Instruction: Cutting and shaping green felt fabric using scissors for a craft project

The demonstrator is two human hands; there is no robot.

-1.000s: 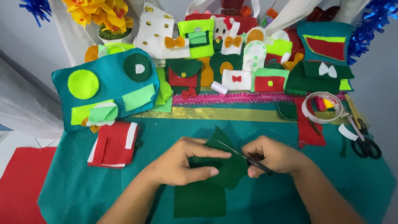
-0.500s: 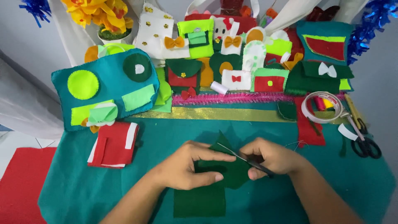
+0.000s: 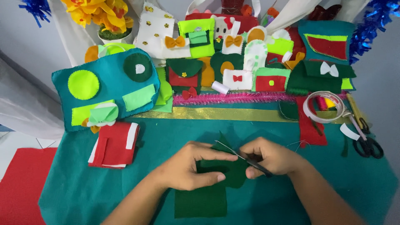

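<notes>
My left hand (image 3: 189,168) grips the dark green felt (image 3: 208,189); my right hand (image 3: 271,157), clamped on small scissors (image 3: 246,160), has cut only partway.

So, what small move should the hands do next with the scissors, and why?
Probably close the small scissors for one more short snip. The right hand holds them with the blades on the dark green felt, and the left hand pinches that felt steady beside them.

Red felt pouch (image 3: 113,145), black scissors (image 3: 368,146), tape roll (image 3: 324,106).
</notes>
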